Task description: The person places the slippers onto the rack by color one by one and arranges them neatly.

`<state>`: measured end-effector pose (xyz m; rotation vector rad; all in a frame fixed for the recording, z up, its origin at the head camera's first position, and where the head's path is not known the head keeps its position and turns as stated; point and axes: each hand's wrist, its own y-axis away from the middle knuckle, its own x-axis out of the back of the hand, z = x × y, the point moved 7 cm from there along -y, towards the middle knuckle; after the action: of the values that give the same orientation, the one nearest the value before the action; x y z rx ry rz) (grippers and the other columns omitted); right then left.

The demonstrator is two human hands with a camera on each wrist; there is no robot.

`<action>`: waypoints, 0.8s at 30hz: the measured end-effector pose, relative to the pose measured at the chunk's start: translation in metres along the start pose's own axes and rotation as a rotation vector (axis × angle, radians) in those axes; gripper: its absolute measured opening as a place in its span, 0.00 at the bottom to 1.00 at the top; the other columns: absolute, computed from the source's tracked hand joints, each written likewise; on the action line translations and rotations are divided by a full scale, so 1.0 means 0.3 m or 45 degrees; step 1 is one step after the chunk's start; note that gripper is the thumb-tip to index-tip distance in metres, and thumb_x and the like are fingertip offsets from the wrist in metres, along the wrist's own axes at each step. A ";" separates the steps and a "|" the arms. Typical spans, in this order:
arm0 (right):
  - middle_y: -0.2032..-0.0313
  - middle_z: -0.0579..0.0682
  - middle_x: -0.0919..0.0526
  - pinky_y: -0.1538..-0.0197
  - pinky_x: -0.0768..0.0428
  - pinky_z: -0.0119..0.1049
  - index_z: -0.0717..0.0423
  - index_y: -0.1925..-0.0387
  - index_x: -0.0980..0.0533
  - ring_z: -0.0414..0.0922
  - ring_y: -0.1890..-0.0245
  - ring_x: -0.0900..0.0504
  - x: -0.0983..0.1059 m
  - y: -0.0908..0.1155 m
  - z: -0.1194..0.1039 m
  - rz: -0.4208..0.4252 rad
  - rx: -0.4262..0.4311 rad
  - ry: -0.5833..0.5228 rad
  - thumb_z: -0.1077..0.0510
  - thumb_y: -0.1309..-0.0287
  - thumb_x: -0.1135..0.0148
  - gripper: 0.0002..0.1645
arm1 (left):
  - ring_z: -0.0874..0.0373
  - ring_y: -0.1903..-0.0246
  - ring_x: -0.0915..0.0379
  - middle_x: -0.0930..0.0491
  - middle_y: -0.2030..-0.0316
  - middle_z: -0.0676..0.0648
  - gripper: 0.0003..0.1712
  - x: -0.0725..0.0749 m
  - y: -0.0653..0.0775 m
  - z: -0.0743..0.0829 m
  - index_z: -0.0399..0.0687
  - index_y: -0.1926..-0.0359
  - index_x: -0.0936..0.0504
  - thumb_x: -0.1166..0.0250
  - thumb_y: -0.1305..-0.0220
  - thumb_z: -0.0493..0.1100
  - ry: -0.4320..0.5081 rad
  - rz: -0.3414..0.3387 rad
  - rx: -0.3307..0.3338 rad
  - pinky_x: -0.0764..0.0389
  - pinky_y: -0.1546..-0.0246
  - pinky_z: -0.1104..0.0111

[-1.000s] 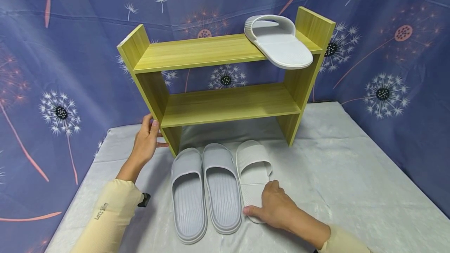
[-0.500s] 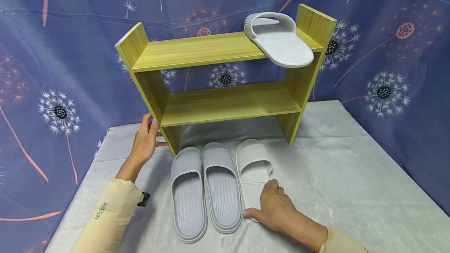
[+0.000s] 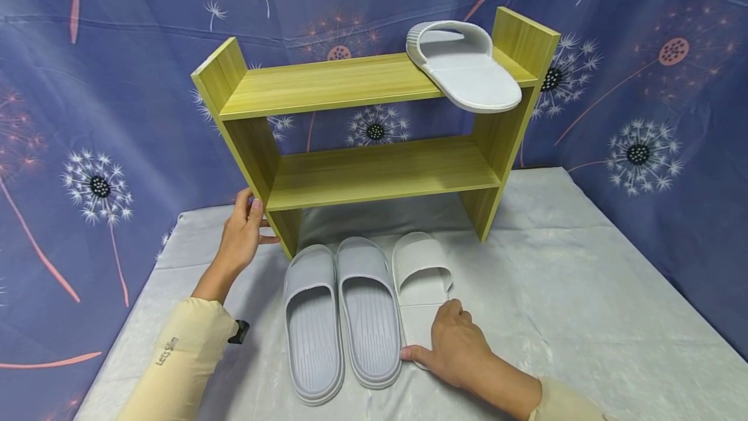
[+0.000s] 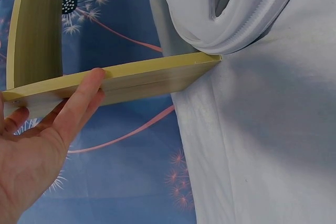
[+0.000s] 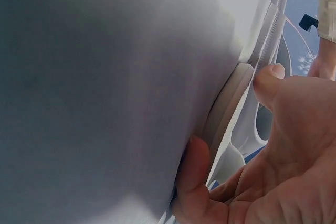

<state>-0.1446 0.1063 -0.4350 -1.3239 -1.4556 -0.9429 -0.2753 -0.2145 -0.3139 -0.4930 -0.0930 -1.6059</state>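
Observation:
A white slipper [image 3: 419,320] lies on the cloth, toe towards the shoe rack [image 3: 380,171]. My right hand [image 3: 458,346] holds its heel end from the two sides, thumb on the left and fingers on the right. In the right wrist view, the curled fingers [image 5: 194,166] meet the sole's edge. My left hand [image 3: 241,236] rests against the outside of the rack's left side panel. The left wrist view has its fairly straight fingers [image 4: 79,106] touching that panel. On the rack's top shelf, at the right end, sits another white slipper [image 3: 473,76], heel over the front edge.
Two grey slippers, one left [image 3: 314,336] and one right [image 3: 371,330], lie side by side left of the white one. Their toes are near the rack's front. A light grey cloth [image 3: 584,304] covers the table. A blue dandelion-print curtain [image 3: 146,102] hangs behind and at the sides.
My right hand has shifted very slightly left at the slipper's heel. My left hand stays on the rack, and the slippers look unmoved.

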 end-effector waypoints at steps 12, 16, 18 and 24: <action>0.72 0.54 0.40 0.72 0.20 0.45 0.78 0.62 0.32 0.50 0.73 0.30 -0.001 -0.011 -0.005 -0.010 0.026 0.051 0.23 0.60 0.36 0.56 | 0.27 0.51 0.29 0.37 0.41 0.30 0.28 0.001 -0.003 -0.008 0.45 0.29 0.48 0.63 0.23 0.51 0.016 -0.006 -0.011 0.16 0.64 0.44; 0.73 0.54 0.40 0.73 0.20 0.44 0.75 0.64 0.31 0.49 0.75 0.30 0.000 -0.018 -0.005 0.005 0.038 0.092 0.23 0.59 0.38 0.54 | 0.27 0.51 0.29 0.37 0.41 0.31 0.28 0.001 -0.002 -0.009 0.44 0.29 0.48 0.62 0.23 0.51 0.014 -0.003 -0.002 0.17 0.63 0.43; 0.74 0.54 0.40 0.74 0.21 0.44 0.75 0.65 0.31 0.49 0.76 0.30 0.000 -0.021 -0.004 0.027 0.039 0.102 0.23 0.59 0.38 0.54 | 0.27 0.51 0.29 0.37 0.40 0.31 0.28 0.001 -0.003 -0.011 0.44 0.29 0.48 0.62 0.23 0.51 0.015 -0.001 -0.001 0.16 0.63 0.44; 0.74 0.55 0.39 0.76 0.20 0.42 0.76 0.66 0.32 0.47 0.79 0.30 0.005 -0.036 -0.002 0.059 0.052 0.109 0.24 0.57 0.38 0.53 | 0.27 0.52 0.29 0.37 0.40 0.31 0.28 0.001 -0.004 -0.013 0.45 0.29 0.48 0.63 0.22 0.51 0.024 -0.002 -0.014 0.15 0.64 0.45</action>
<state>-0.1552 0.1048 -0.4330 -1.2671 -1.3662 -0.9240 -0.2774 -0.2161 -0.3169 -0.4863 -0.0709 -1.6131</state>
